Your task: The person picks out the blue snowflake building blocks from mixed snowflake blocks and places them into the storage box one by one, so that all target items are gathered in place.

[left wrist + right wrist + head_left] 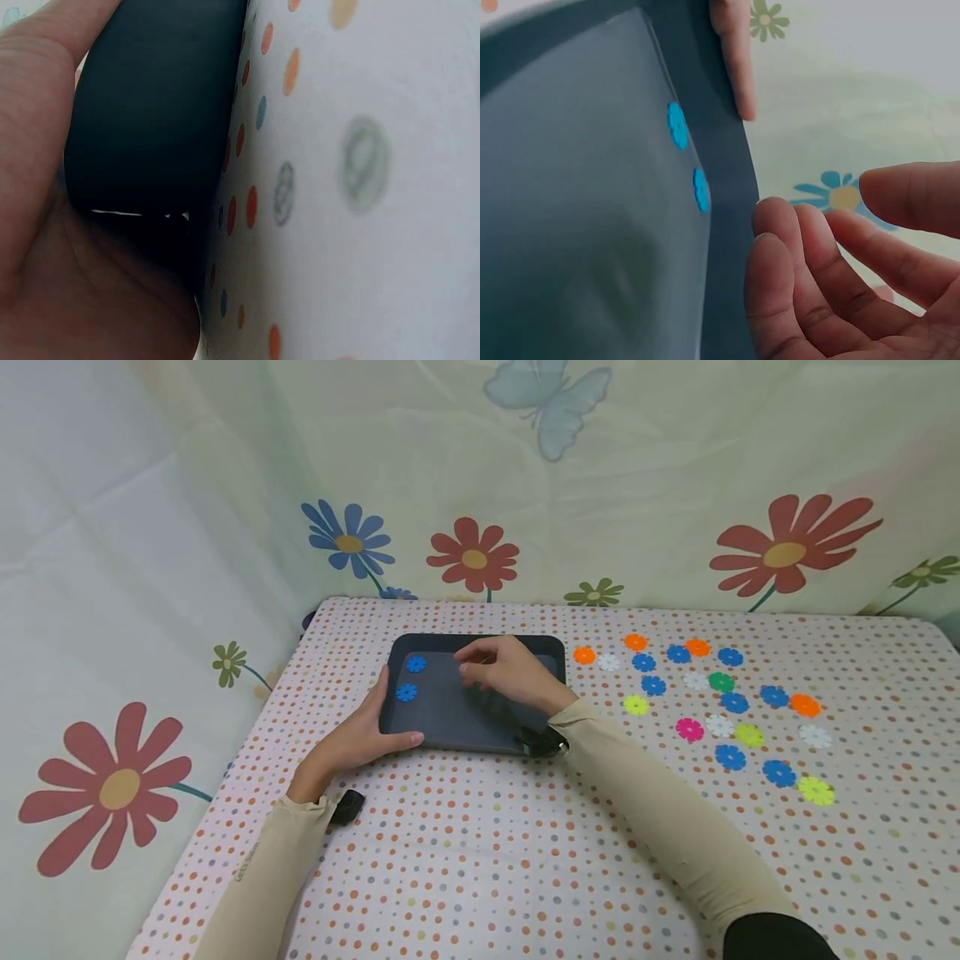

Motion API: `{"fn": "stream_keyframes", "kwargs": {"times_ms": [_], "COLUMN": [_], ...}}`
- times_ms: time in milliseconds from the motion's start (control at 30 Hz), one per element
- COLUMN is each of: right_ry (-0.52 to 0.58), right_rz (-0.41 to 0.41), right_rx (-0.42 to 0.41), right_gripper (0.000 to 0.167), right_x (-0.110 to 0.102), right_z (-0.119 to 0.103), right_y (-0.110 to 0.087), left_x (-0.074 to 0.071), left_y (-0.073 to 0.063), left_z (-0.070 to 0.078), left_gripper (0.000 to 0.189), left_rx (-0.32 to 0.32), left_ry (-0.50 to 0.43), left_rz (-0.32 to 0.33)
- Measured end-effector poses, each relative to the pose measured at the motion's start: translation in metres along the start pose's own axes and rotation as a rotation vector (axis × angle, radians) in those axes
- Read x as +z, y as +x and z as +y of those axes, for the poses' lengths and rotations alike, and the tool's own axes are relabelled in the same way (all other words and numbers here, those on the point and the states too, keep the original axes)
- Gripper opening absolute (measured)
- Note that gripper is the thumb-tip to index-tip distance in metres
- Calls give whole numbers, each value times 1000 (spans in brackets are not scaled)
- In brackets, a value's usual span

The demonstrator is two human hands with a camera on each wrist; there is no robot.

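Note:
A dark grey rectangular tray (450, 722) lies on the dotted tablecloth. My left hand (360, 735) grips its near left corner, thumb along the front rim and fingers against the left side; the left wrist view has the palm close around the tray wall (157, 97). Inside the tray, near its left end, lie two blue flower-shaped plastic discs, an upper one (416, 665) and a lower one (407, 693). Over the tray hovers my right hand (513, 672), fingers loosely bent. Its thumb and fingertips (771, 262) are apart with nothing between them in the right wrist view.
Right of the tray several flower discs lie scattered: blue (731, 757), orange (805, 705), white (815, 736), yellow (816, 790), green (722, 682) and pink (690, 729). A flower-printed curtain (637, 518) hangs behind the table and along its left side.

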State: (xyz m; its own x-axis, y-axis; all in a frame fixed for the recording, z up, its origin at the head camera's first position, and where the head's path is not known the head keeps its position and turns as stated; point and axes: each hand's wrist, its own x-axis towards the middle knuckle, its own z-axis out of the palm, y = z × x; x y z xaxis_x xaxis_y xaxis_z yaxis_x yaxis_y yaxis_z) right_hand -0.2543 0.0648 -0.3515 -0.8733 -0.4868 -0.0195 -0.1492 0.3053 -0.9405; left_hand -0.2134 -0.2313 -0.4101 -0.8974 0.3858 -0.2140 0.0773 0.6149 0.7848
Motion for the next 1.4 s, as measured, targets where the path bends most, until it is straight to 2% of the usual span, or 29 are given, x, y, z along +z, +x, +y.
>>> {"fn": "stream_keyframes", "kwargs": {"times_ms": [300,633,900,1400], "right_ry": [43,79,43,-32], "right_rz": [40,128,187,229], "right_rx": [20,28,39,115], "right_gripper": [31,31,33,38], "right_x": [-19,-51,-74,-104], "right_z": [1,4,8,19], "right_y": [-11,-21,-32,-50], "left_x": [0,1,0,0], "left_y": [-3,-2,-1,-1], "left_z": [1,1,3,2], "left_gripper": [132,132,132,132], "left_rx": [-7,-1,0,10], "left_ry": [4,24,23,24], "left_rz": [5,-6,-7,-3]}}
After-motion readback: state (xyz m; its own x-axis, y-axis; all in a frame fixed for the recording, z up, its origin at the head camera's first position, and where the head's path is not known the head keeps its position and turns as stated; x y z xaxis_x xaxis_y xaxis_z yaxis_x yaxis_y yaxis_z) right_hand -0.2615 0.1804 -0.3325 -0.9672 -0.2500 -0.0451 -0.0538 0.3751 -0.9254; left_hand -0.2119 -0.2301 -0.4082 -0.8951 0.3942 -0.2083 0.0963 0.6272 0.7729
